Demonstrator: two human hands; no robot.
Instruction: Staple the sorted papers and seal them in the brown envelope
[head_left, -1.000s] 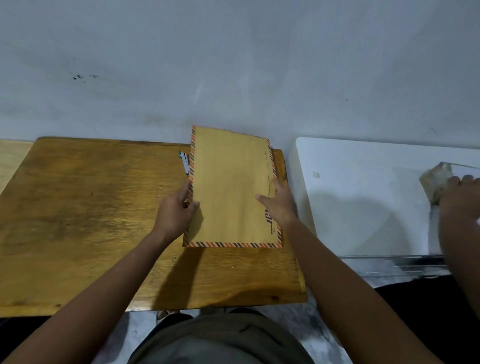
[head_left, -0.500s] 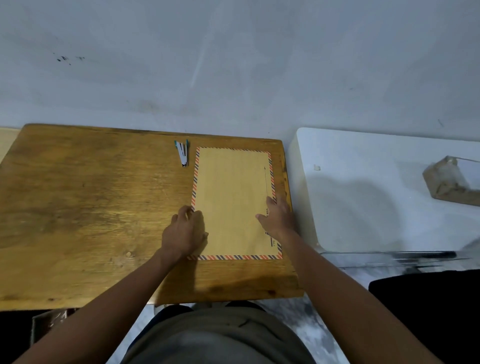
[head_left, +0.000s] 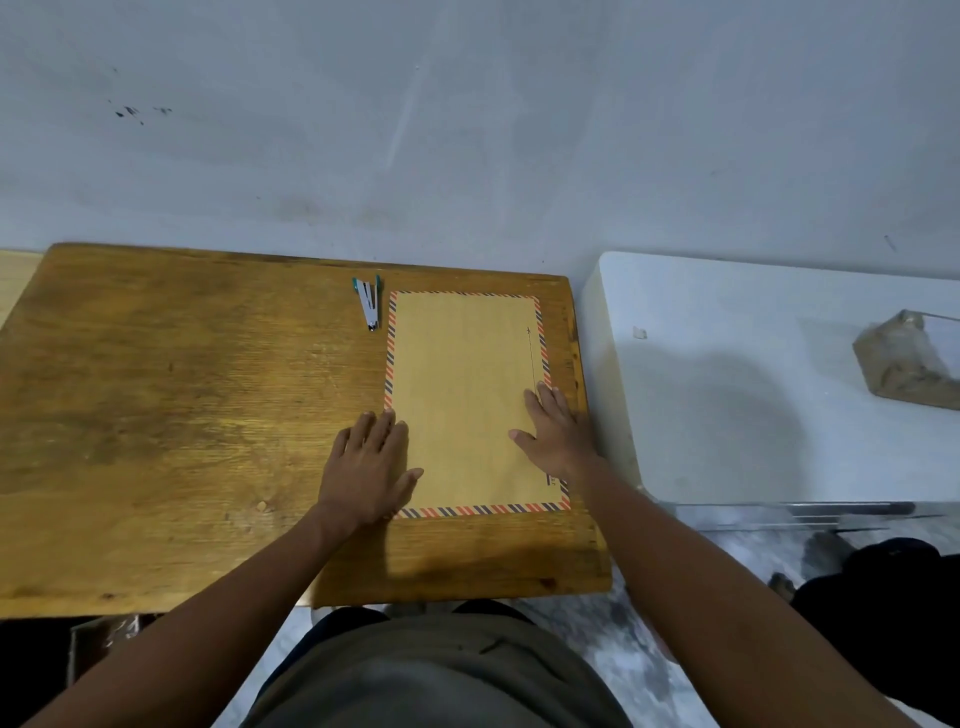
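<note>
With the brown envelope (head_left: 465, 400) flat on the tabletop (head_left: 182, 415), the left hand (head_left: 366, 467) and right hand (head_left: 558, 434) lay released, palms down, best pressing evenly along its edges.

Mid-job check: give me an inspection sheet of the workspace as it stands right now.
Surface: wooden table, worn and bare on its left part.
Job's things: brown envelope lies flat near the right edge; stapler just off its far left corner; no loose papers seen.
Clutter: nothing seen on the wooden table.
Grippers: left hand and right hand rest flat on the envelope's side edges, fingers spread, holding nothing.
Cables: nothing seen.
Surroundings: grey wall; white table at right with a clear packet.
</note>
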